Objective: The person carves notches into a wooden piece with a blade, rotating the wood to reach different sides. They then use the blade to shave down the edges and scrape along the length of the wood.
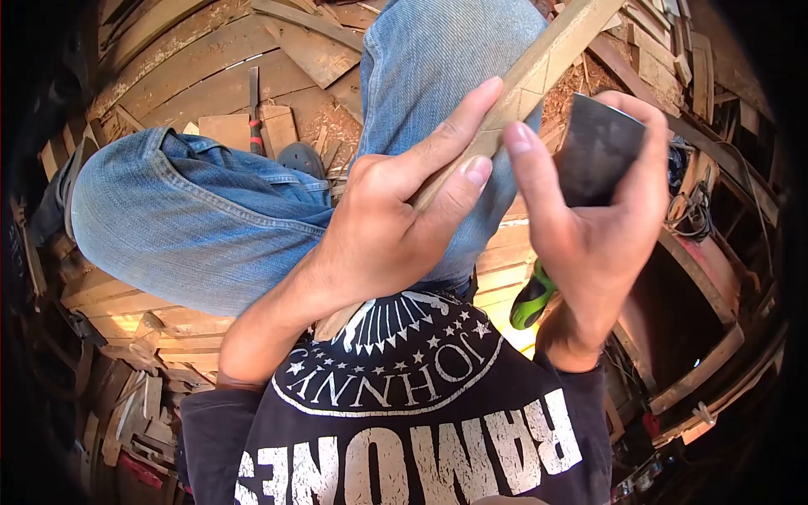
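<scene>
A long, pale wooden strip [551,59] runs diagonally over my lap, with pencil lines drawn across its face. My left hand [396,210] is closed around it, index finger stretched along one side and thumb on the other. In my right hand [598,210] a dark grey, slightly curved piece of sandpaper [599,143] is gripped, fingers behind it. The tip of my right thumb is right at the strip's edge. The strip's lower end [337,320] shows below my left wrist, over the black shirt.
A chisel-like tool with a red and black handle [255,126] lies on the wooden floor [215,80] ahead. Beside my right forearm is a green and black handle [532,301]. Offcuts and shavings surround my jeans-covered legs [210,219]. Coiled cable [692,210] hangs at right.
</scene>
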### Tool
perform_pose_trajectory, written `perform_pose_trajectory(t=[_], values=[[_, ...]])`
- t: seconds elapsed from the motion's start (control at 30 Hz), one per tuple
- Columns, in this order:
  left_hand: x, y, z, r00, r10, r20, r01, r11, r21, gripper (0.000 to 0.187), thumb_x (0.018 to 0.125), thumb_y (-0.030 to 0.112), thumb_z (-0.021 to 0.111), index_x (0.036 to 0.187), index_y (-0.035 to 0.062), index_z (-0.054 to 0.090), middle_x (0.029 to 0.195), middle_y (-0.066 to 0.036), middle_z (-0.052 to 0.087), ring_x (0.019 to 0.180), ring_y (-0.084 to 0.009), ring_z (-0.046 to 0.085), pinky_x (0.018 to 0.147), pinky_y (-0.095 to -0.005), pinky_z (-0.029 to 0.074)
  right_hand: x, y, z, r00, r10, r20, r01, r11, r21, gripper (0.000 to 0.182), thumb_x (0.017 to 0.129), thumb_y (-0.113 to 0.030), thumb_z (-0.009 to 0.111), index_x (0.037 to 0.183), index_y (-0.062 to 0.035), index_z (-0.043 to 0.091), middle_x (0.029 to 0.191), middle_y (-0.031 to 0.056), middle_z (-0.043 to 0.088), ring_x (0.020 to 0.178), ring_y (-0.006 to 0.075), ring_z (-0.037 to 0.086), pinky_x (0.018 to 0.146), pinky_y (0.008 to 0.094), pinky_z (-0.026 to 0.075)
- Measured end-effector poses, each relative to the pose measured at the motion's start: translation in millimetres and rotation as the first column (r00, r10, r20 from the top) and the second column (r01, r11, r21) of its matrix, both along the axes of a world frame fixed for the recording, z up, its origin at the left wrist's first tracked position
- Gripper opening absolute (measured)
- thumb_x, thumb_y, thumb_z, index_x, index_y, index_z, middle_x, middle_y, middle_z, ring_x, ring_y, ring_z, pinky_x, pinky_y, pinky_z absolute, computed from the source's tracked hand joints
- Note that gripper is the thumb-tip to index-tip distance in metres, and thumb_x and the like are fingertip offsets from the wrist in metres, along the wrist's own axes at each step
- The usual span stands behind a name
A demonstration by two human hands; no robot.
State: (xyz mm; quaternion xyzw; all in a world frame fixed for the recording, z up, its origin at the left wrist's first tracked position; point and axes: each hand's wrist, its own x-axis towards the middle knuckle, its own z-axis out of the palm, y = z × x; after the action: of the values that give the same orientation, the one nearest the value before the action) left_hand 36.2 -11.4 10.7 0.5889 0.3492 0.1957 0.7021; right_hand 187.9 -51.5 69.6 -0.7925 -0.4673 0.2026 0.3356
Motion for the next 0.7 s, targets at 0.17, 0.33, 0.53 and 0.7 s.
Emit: perform_pose_trajectory(t=[0.17, 0.33, 0.53, 0.7], values=[[3.3, -3.3, -2.4, 0.998, 0.061, 0.024, -0.062, 0.998, 0.028, 0.054, 0.100, 0.003, 0.053, 0.152, 0.0035, 0.040, 0.081, 0.004, 0.062, 0.068, -0.0013, 0.045, 0.062, -0.0172, 0.039, 6.6, -1.7, -11.7, 0.999, 0.030, 0.045, -0.032, 0.998, 0.051, 0.027, 0.089, -0.004, 0.073, 0.107, 0.0002, 0.053, 0.076, -0.0013, 0.056, 0.061, 0.0040, 0.051, 0.054, 0.0187, 0.039], [6.0, -6.0, -3.2, 0.996, 0.086, 0.024, -0.087, 0.996, 0.022, 0.053, 0.100, 0.003, 0.054, 0.152, 0.0037, 0.041, 0.075, 0.004, 0.060, 0.063, -0.0015, 0.044, 0.058, -0.0180, 0.038, -0.4, -8.8, 0.8, 0.986, -0.006, -0.166, -0.015, 0.992, -0.128, 0.016, 0.102, -0.010, 0.047, 0.107, 0.0045, 0.051, 0.066, 0.0015, 0.053, 0.051, 0.0070, 0.045, 0.047, 0.0224, 0.035], [8.2, -7.9, -2.1, 0.995, 0.095, -0.007, -0.094, 0.993, 0.069, 0.051, 0.099, 0.004, 0.056, 0.149, 0.0015, 0.044, 0.084, -0.001, 0.067, 0.069, -0.0029, 0.052, 0.065, -0.0190, 0.044, 4.2, -12.0, 1.0, 0.987, 0.113, -0.112, -0.139, 0.954, -0.267, 0.022, 0.098, -0.008, 0.053, 0.114, 0.0046, 0.046, 0.081, 0.0236, 0.069, 0.071, 0.0422, 0.070, 0.061, 0.0443, 0.054], [9.5, -10.9, -5.9, 0.995, 0.095, -0.032, -0.088, 0.982, 0.169, 0.050, 0.098, 0.003, 0.058, 0.146, -0.0017, 0.047, 0.116, -0.013, 0.072, 0.096, -0.0089, 0.064, 0.087, -0.0227, 0.050, 3.3, -12.1, -0.4, 0.990, 0.108, -0.094, -0.129, 0.955, -0.266, 0.023, 0.098, -0.009, 0.054, 0.115, 0.0044, 0.046, 0.079, 0.0250, 0.068, 0.071, 0.0428, 0.069, 0.061, 0.0449, 0.054]])
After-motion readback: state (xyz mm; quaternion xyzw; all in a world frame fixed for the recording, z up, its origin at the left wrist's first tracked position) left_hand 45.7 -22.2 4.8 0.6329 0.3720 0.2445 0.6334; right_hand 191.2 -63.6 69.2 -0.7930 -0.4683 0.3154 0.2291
